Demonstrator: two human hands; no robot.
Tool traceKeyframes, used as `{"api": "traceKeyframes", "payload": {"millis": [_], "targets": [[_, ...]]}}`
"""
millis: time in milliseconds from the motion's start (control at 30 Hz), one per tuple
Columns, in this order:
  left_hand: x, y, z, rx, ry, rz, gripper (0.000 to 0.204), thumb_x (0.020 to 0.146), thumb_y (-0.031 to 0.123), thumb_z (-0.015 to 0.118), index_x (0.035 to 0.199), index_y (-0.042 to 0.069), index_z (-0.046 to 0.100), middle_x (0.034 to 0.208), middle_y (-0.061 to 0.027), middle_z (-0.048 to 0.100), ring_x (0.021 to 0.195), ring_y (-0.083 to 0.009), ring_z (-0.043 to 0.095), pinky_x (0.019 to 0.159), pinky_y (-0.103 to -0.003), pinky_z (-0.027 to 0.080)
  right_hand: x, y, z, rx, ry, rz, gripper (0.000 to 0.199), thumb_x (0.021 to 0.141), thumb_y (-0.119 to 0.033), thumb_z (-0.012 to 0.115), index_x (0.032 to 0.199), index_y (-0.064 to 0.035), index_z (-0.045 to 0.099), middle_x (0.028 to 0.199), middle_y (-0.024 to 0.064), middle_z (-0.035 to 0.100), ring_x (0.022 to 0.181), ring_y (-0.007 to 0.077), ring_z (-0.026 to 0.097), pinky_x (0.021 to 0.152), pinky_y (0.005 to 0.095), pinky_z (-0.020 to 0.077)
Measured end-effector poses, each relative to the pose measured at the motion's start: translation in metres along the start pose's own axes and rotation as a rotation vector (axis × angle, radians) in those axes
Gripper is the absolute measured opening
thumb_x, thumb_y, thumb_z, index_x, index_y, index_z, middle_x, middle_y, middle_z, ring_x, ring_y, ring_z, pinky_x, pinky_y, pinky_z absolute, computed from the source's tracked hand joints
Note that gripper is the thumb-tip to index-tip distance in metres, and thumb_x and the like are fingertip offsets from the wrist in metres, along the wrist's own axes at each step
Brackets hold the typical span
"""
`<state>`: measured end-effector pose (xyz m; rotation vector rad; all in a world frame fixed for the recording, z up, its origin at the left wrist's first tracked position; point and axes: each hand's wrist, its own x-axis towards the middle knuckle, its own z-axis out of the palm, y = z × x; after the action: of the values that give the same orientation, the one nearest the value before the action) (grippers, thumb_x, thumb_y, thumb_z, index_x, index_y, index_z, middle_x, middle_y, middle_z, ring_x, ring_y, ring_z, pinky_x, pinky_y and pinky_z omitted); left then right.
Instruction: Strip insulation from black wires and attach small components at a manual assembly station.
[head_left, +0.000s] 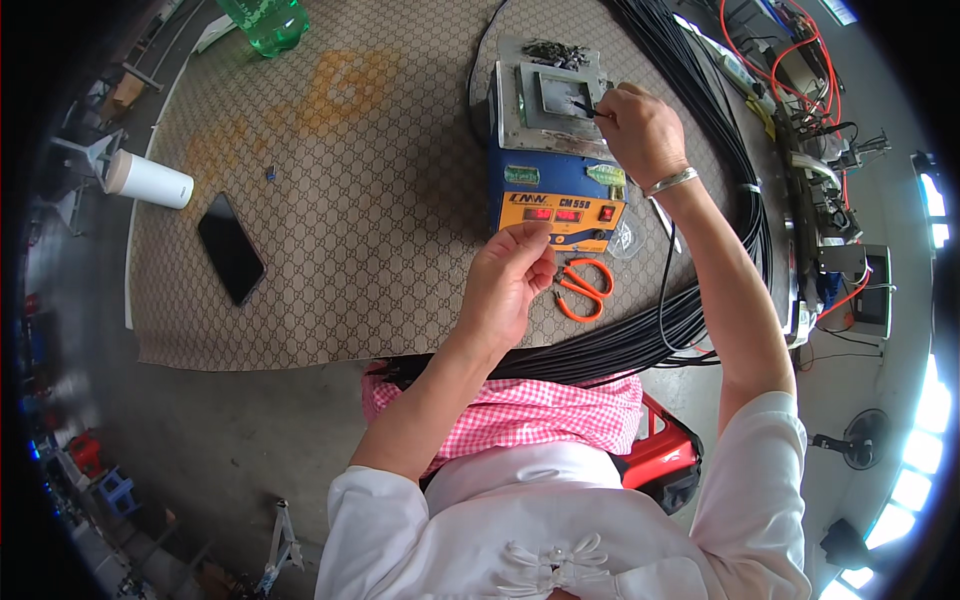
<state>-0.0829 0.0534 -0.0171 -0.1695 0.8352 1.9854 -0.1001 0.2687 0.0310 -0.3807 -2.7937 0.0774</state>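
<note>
My right hand (645, 135) is closed at the solder pot (508, 130), pinching the end of a black cable (592, 111). The cable's tip points into the square well of molten solder (562, 92), at its right side. Whether the tip touches the solder is too small to tell. My left hand (508, 280) is closed in front of the pot's blue and yellow housing, thumb and fingertips pressed together. What it holds, if anything, cannot be made out. Orange-handled snips (584, 290) lie just right of it, below the lit red display.
A thick bundle of black cables (650, 325) curves along the table's front and right side. Dark scraps (556, 54) lie on the pot's top plate. A phone (231, 248), a white cup (150, 180) and a green bottle (270, 25) are on the patterned tablecloth (370, 260).
</note>
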Motion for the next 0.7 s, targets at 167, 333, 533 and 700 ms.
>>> {"api": "traceKeyframes", "payload": {"millis": [167,333,533,700], "targets": [[0.0006,-0.0007,-0.0006,0.005,-0.004,0.002,0.011,0.085,0.014,0.056,0.093,0.008,0.057,0.072,0.0020,0.055,0.064,-0.0062,0.049,0.064,-0.021,0.039,0.0001,-0.0016,-0.0031,0.007,-0.014,0.010,0.010,0.073,-0.015,0.053,0.074,-0.0086,0.060,0.083,0.0060,0.059,0.077,0.0260,0.059,0.067,0.0366,0.0476],[-0.0003,-0.0011,0.0010,0.008,0.001,0.005,0.010,0.085,0.014,0.056,0.093,0.007,0.057,0.072,0.0016,0.055,0.063,-0.0065,0.049,0.063,-0.021,0.039,0.0009,-0.0010,-0.0046,0.014,-0.024,0.023,0.010,0.073,-0.015,0.054,0.074,-0.0085,0.061,0.082,0.0061,0.059,0.077,0.0260,0.059,0.067,0.0365,0.0476],[-0.0018,-0.0002,0.0011,0.006,0.013,0.004,0.010,0.085,0.014,0.056,0.092,0.007,0.057,0.072,0.0013,0.055,0.063,-0.0068,0.049,0.063,-0.021,0.039,0.0018,0.0003,-0.0054,0.021,-0.013,0.014,0.010,0.073,-0.016,0.054,0.073,-0.0087,0.061,0.082,0.0058,0.059,0.077,0.0258,0.059,0.067,0.0362,0.0477],[-0.0027,-0.0010,0.0007,0.006,0.016,0.003,0.010,0.085,0.013,0.056,0.092,0.007,0.057,0.072,0.0010,0.055,0.063,-0.0070,0.049,0.063,-0.021,0.039,0.0005,0.0000,-0.0095,0.045,-0.008,0.023,0.009,0.073,-0.015,0.055,0.074,-0.0086,0.061,0.082,0.0055,0.059,0.077,0.0257,0.059,0.067,0.0361,0.0478]]}}
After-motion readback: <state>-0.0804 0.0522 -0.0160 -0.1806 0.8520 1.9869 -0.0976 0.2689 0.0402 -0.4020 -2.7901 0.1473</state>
